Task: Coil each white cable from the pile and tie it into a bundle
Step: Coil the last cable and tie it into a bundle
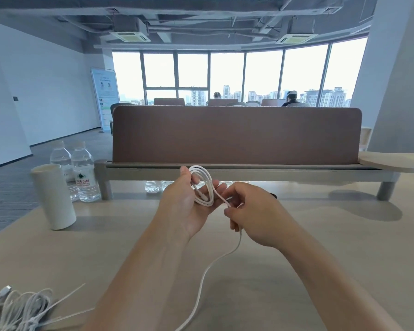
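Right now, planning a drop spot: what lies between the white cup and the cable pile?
Head view: only bare tabletop between cup and pile.

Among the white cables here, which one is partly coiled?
The cable looped over the left hand, its tail pinched by the right hand. The others lie tangled in the pile at the near left.

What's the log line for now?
left hand: holds coil of thin white cable | right hand: pinches its loose tail | tangled white cable pile: near left

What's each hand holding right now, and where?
Left hand grips the white cable by its coiled loops; right hand pinches the loose run beside the coil.
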The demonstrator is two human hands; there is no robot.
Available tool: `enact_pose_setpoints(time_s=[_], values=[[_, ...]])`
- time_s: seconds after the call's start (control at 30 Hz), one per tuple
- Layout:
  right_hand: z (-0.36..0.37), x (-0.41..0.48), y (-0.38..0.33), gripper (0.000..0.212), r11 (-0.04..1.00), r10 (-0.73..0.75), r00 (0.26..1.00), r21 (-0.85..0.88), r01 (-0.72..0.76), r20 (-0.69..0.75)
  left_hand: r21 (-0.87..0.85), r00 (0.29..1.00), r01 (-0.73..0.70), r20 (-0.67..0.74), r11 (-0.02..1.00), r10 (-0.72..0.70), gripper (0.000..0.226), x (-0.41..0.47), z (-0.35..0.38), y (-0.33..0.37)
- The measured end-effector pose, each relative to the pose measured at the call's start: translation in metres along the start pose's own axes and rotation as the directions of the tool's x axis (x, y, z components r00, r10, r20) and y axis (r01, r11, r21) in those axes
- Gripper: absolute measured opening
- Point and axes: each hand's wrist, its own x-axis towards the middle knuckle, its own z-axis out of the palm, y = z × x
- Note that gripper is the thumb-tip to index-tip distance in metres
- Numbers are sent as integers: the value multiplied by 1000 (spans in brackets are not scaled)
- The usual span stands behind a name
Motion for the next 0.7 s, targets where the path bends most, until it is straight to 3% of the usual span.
enact_pose_setpoints(time_s=[0.17, 0.4, 0.5, 0.7], values=[[0, -3, -5, 24, 966, 82, 976, 225, -128, 200, -63, 994, -6, -114, 998, -1, 43, 1, -1, 4], [-4, -5, 3, 7, 935, 88, 923, 289, -207, 375, -115, 975, -70, -219, 991, 44, 43, 8, -13, 16], [-5, -5, 5, 8, 927, 104, 935, 308, -215, 340, -72, 967, -92, -246, 993, 71, 43, 7, -12, 17], [-2, -5, -7, 11, 999, -36, 983, 47, 28, 181, 203, 963, -126, -212, 971, 169, 40, -2, -1, 16]])
